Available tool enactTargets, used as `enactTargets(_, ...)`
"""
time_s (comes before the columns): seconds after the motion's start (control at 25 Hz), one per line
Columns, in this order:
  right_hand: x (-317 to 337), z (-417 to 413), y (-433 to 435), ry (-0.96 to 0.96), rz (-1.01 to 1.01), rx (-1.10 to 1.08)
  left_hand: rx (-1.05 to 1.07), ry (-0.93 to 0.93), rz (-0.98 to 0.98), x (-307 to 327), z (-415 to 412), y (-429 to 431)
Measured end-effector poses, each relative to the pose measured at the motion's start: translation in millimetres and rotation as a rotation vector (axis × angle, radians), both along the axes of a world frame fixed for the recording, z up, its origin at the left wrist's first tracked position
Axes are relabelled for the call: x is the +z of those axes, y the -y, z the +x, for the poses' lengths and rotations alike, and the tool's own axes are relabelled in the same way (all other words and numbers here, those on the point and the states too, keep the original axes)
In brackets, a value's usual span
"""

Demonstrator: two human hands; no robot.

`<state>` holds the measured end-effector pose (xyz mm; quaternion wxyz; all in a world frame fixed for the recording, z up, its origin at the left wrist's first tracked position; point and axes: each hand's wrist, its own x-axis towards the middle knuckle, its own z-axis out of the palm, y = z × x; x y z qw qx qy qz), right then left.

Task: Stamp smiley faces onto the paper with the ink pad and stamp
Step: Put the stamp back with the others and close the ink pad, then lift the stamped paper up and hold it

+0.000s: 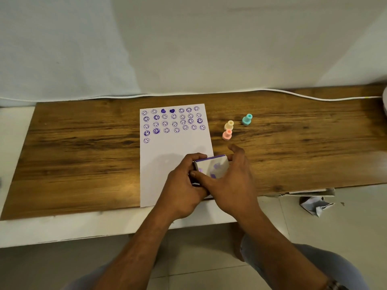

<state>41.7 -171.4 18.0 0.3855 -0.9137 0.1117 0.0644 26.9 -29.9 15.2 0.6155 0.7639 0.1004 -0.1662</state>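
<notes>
A white sheet of paper [173, 151] lies on the wooden board, its upper part filled with several rows of purple smiley prints and two hearts. Over the sheet's lower right corner, both hands hold a small white ink pad box [211, 166] with purple smudges and a purple edge. My left hand [184, 185] grips its left side, and my right hand [232, 181] wraps its right side with the thumb across the front. Three small stamps stand to the right of the paper: a yellow stamp [229, 125], a pink stamp [227, 135] and a teal stamp [247, 119].
The wooden board [83, 155] rests on a white table [62, 231] against a pale wall. A white cable [293, 94] runs along the board's far edge. Crumpled paper [316, 205] lies on the floor at right. My knees show below.
</notes>
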Motion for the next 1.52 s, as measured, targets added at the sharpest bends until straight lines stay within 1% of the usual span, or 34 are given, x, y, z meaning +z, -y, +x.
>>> enactTargets(0.08,2,7,6,-0.084,0.185,0.000,0.031,0.000,-0.048,1,3,-5)
enactTargets(0.2,8,18,24,-0.241,0.514,-0.085,0.063,-0.014,-0.109,4,7,-13)
enactTargets(0.28,8,21,33,-0.336,0.633,-0.115,0.046,-0.015,-0.117,4,8,-14)
enactTargets(0.36,8,21,35,-0.365,0.671,-0.117,0.037,-0.013,-0.107,4,8,-13)
enactTargets(0.44,8,24,34,-0.350,0.631,-0.134,0.033,-0.007,-0.073,3,8,-13)
enactTargets(0.52,6,31,41,-0.303,0.559,-0.208,0.048,-0.002,-0.042,2,10,-15)
enactTargets(0.64,3,47,67,-0.205,0.446,-0.351,0.183,0.048,0.082,-4,12,-29)
enactTargets(0.72,-2,56,87,-0.172,0.328,-0.391,0.270,0.077,0.176,-8,14,-40)
enactTargets(0.92,-21,66,105,-0.139,0.081,-0.376,0.328,0.094,0.347,-16,13,-52)
enactTargets(1.08,-23,65,106,-0.091,-0.140,-0.301,0.294,0.097,0.503,-19,11,-56)
enactTargets(1.24,-19,62,100,-0.116,-0.260,-0.271,0.263,0.088,0.520,-16,8,-55)
enactTargets(1.32,-13,58,87,-0.036,-0.293,-0.265,0.278,0.093,0.535,-15,7,-56)
enactTargets(1.36,-11,56,75,0.036,-0.276,-0.218,0.284,0.099,0.558,-14,7,-56)
enactTargets(1.4,-10,51,58,0.116,-0.246,-0.113,0.289,0.107,0.599,-14,6,-57)
enactTargets(1.44,-13,42,39,0.183,-0.231,0.040,0.293,0.108,0.650,-13,6,-56)
enactTargets(1.52,-25,21,4,0.228,-0.286,0.337,0.281,0.045,0.759,-14,4,-53)
